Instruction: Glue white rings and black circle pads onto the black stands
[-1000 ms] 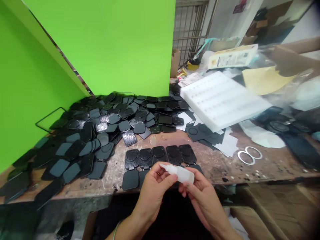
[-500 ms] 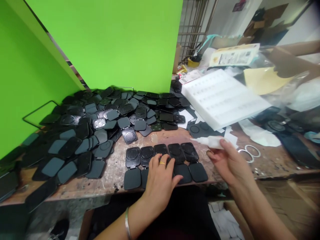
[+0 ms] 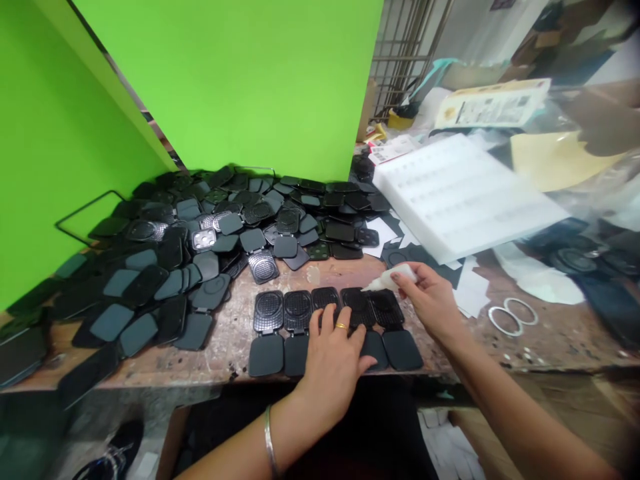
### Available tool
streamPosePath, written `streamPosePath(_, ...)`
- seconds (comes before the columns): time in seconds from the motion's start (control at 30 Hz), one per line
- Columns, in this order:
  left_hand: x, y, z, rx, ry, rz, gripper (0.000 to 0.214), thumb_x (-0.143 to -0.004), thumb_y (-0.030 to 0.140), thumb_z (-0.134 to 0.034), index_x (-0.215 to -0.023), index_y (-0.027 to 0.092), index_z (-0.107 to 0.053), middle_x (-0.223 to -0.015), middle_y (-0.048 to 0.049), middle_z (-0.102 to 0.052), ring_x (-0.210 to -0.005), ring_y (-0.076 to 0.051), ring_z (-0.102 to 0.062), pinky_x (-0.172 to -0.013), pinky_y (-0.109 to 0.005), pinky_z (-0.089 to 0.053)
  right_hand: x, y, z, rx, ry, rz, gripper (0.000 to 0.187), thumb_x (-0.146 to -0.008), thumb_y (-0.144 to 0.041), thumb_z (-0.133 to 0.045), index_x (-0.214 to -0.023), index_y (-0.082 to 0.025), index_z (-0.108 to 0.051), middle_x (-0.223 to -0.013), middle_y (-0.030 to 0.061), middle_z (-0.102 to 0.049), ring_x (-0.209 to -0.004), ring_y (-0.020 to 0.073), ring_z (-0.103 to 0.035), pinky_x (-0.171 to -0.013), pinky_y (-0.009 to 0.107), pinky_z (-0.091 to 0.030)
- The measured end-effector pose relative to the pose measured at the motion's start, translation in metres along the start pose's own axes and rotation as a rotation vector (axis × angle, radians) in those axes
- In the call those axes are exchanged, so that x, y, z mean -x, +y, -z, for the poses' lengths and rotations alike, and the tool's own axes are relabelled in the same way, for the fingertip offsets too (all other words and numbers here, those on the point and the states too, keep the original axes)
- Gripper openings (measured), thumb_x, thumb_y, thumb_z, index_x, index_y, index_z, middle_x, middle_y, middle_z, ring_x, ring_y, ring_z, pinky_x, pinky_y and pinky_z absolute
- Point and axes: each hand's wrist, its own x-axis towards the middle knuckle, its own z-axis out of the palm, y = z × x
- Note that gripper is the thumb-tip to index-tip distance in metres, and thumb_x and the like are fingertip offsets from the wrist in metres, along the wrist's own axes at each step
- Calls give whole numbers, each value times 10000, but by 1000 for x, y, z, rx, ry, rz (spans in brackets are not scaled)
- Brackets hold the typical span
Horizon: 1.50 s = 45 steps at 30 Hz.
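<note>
Right hand (image 3: 429, 295) pinches white bottle (image 3: 393, 278), nozzle (image 3: 367, 289) toward eight o'clock — left hand (image 3: 334, 357), spread, gripping nothing, rests on black plates (image 3: 299, 312).

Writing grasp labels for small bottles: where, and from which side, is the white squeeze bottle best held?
I'd grip the broad body of the white bottle, thumb against fingers, coming from the right, as the right hand does. The narrow nozzle points left and down at the black plates, so a rear grip should keep the tip free.
</note>
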Motion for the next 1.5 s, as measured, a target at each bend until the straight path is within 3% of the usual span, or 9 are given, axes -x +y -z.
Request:
streamPosePath(0.23,-1,-1,1,8,-26,7,472,-786,395,-762,-1217,230,-665,-1317,-160,-556,-1273,-389,-441,-1040,-579,-365,-11,8,-15,30,-25,27,383,-746,-518,-690,-884,-164,-643,-669,1,-598,-573,135,-494,-549,270,-406)
streamPosePath(0.57,-3,-3,1,44,-89,23,508,-776,398,-763,-1242,225,-657,-1268,-154,-579,-1236,-388,-462,-978,-528,-419,-18,14,-17,154,-77,101,307,-793,-476,-632,-872,-180,-619,-693,1,-589,-611,149,-507,-591,278,-413)
streamPosePath(0.73,-3,-2,0,46,-81,33,514,-760,394,-779,-1230,220,-662,-1235,-144,-591,-1213,-381,-466,-952,-511,-421,-16,7,-14,256,-105,184,258,-824,-438,-610,-889,-189,-617,-736,13,-611,-654,159,-520,-618,280,-416)
streamPosePath(1.07,-5,-2,2,62,-99,29,516,-777,404,-768,-1249,234,-649,-1224,-128,-584,-1193,-357,-464,-954,-491,-406,1,-11,4,390,-230,219,224,-831,-411,-597,-841,-189,-630,-725,18,-617,-617,147,-506,-543,254,-385)
streamPosePath(1.2,-6,-2,4,79,-120,45,520,-773,392,-775,-1251,229,-651,-1212,-126,-581,-1176,-350,-464,-952,-483,-403,6,-15,-6,356,-280,221,212,-828,-402,-602,-834,-191,-627,-704,5,-600,-594,140,-497,-538,253,-384)
streamPosePath(1.5,-8,-2,9,113,-148,52,502,-771,390,-777,-1232,226,-664,-1144,-118,-581,-1088,-329,-483,-879,-451,-418,-9,-22,-41,362,-263,408,146,-831,-316,-574,-836,-177,-619,-738,20,-617,-640,143,-517,-588,252,-386)
